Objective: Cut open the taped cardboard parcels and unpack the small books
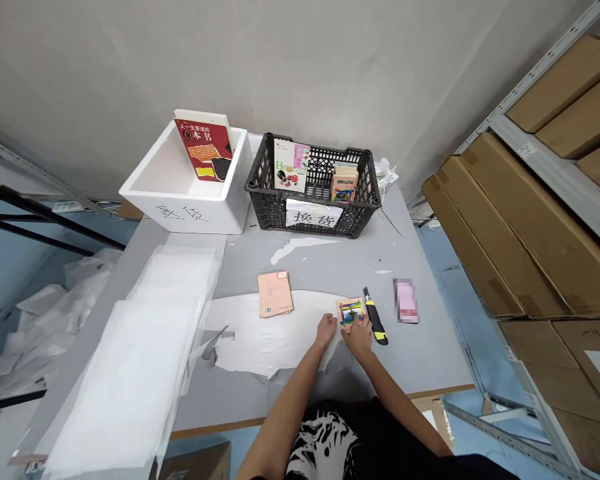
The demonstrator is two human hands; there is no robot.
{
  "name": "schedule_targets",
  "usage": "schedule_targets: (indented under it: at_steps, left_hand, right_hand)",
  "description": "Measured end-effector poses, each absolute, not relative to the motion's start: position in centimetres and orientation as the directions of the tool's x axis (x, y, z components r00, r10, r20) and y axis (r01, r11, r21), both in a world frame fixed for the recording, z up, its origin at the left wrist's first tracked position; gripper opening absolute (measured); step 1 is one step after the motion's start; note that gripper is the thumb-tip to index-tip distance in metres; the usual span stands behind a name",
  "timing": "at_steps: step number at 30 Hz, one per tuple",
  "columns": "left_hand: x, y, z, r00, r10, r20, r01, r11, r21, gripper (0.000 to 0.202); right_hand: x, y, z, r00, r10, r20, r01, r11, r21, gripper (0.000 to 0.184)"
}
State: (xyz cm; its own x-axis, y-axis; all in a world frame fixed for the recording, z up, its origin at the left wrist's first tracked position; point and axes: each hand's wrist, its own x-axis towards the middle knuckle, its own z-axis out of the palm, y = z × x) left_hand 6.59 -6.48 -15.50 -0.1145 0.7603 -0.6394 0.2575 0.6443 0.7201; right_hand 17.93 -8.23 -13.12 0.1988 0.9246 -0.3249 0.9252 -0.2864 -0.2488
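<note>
A small booklet point(347, 310) with an orange border and a colourful picture lies on the table near its front edge. My right hand point(359, 337) rests on its lower part, fingers spread across the cover. Just left of the booklet, my left hand point(327, 329) is curled closed on the white sheet point(250, 343), and nothing shows in it. To the right of my right hand lies a black and yellow utility knife point(375, 319). A stack of orange booklets point(275, 294), with a barcode on the top one, sits farther left on the sheet.
At the back stand a white foam box point(185, 213) holding books and a black plastic crate point(310, 227) with booklets. Clear plastic sleeves point(135, 347) cover the table's left side. A pink blurred item point(406, 301) lies right. Cardboard boxes point(525, 227) fill the shelves rightward.
</note>
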Motion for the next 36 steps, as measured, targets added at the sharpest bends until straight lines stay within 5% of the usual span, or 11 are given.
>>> schedule_targets:
  at_steps: [5, 11, 15, 18, 21, 24, 28, 32, 36]
  left_hand:
    - [9.1, -5.5, -14.8, -0.124, 0.735, -0.667, 0.36, 0.659, 0.66, 0.027]
    - [5.1, -4.3, -10.6, -0.067, 0.869, -0.491, 0.459, 0.463, 0.758, 0.025]
    - [-0.2, -4.1, -5.5, -0.008, 0.953, -0.304, 0.599, 0.248, 0.761, 0.022]
    - [-3.0, -4.0, -1.7, 0.041, 0.99, -0.138, 0.765, 0.058, 0.642, 0.02]
    - [-4.5, -3.9, 1.0, 0.089, 0.993, -0.075, 0.834, -0.033, 0.551, 0.017]
    - [-5.9, -3.5, 2.7, 0.113, 0.992, -0.064, 0.858, -0.065, 0.509, 0.013]
    - [-9.5, -3.6, 4.2, -0.011, 0.994, -0.106, 0.74, 0.079, 0.668, 0.015]
    - [-11.8, -4.7, 5.0, -0.112, 0.982, -0.15, 0.345, 0.18, 0.921, 0.022]
    - [-9.7, -5.8, 5.1, -0.239, 0.961, -0.138, 0.147, 0.176, 0.973, 0.022]
  right_hand:
    - [18.1, -7.4, -13.8, 0.334, 0.88, -0.339, 0.718, -0.47, -0.514, 0.049]
    - [18.2, -4.2, -12.5, 0.165, 0.91, -0.38, 0.538, -0.406, -0.739, 0.049]
    - [17.2, -1.4, -8.0, 0.052, 0.991, -0.124, 0.422, -0.135, -0.896, 0.057]
    - [15.8, 0.3, -3.3, -0.154, 0.987, 0.043, 0.474, 0.112, -0.873, 0.053]
    - [14.1, 1.3, 0.4, -0.506, 0.861, 0.053, 0.411, 0.294, -0.863, 0.03]
    - [12.8, 1.7, 1.8, -0.645, 0.764, 0.002, 0.356, 0.302, -0.884, 0.02]
    - [12.8, 1.3, 1.3, -0.481, 0.875, -0.061, 0.303, 0.101, -0.948, 0.031]
    - [14.0, 0.1, 0.3, -0.323, 0.932, -0.162, 0.084, -0.142, -0.986, 0.042]
    - [14.3, -1.5, -0.1, -0.26, 0.946, -0.193, -0.014, -0.203, -0.979, 0.04]
